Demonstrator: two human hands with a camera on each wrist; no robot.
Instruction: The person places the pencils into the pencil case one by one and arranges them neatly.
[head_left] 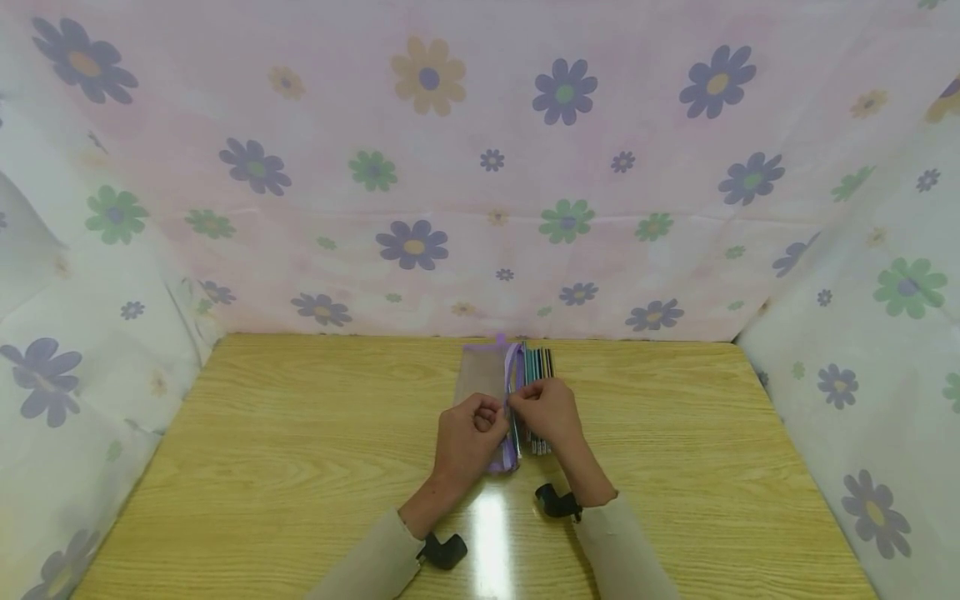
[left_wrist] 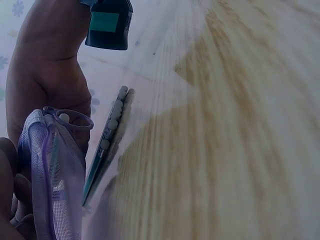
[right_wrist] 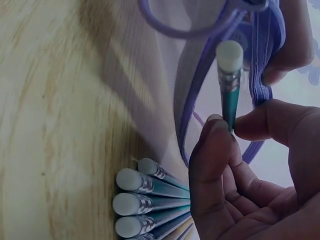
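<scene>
A see-through mesh pencil case [head_left: 480,371] with purple zip edging lies lengthwise on the table, its zip side parted. My left hand [head_left: 467,433] grips the edge of the case near the middle. My right hand [head_left: 553,408] pinches a green pencil [right_wrist: 230,95] between thumb and finger. In the right wrist view, its white eraser end points up at the case's mouth, and the mesh is behind it. A purple loop [right_wrist: 187,31] hangs at the end of the case. Just right of the case lies a row of pencils [right_wrist: 150,205] with white erasers.
The wood-grain table [head_left: 322,433] runs back to a flower-print cloth [head_left: 465,192], and the same cloth hangs at both sides. Black wrist-camera mounts [head_left: 446,552] sit below each hand.
</scene>
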